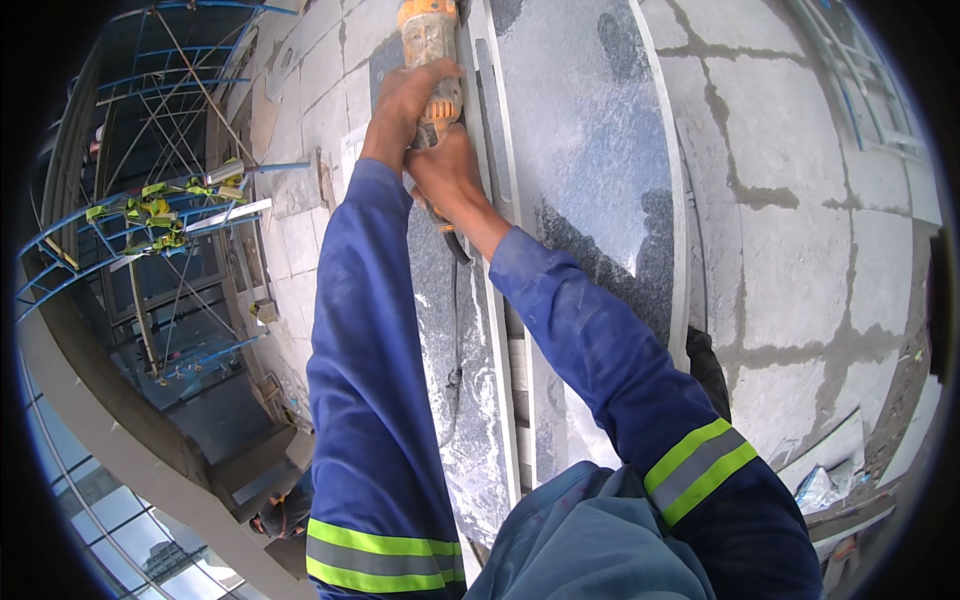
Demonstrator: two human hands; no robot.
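Head view: A worker in blue, reflective-banded sleeves grips a dusty orange-and-grey power tool (pixel 428 42) above long grey stone slabs (pixel 585 110), the left hand (pixel 398 108) clasped around its body, the right hand (pixel 446 172) wrapped around its rear, just above a black cord (pixel 458 249). The tool's front runs out of sight. Blue scaffolding (pixel 285 166) stands left; pale paving (pixel 800 285) lies right.

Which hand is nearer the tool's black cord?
The right hand, gripping right by the black cord; the left hand holds the power tool farther up, toward its orange end.
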